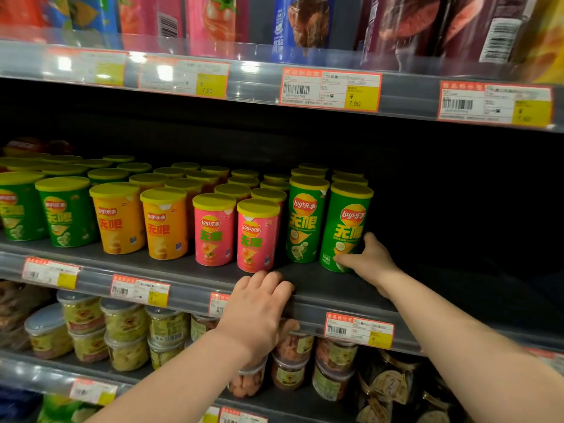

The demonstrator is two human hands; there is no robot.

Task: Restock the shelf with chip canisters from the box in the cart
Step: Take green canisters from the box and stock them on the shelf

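The middle shelf (189,276) holds rows of yellow-lidded chip canisters: green at the left, then orange (117,221), pink (256,236) and green again. My right hand (367,257) wraps the lower right side of the rightmost front green canister (346,227), which stands upright on the shelf. My left hand (259,303) rests with fingers curled over the shelf's front edge, just below the pink canisters, holding no canister. The box and cart are out of view.
Right of the green canister the middle shelf is dark and bare (457,239). Chip bags (308,25) stand on the shelf above. Clear plastic snack tubs (125,328) fill the shelf below. Price tags (329,88) line the shelf edges.
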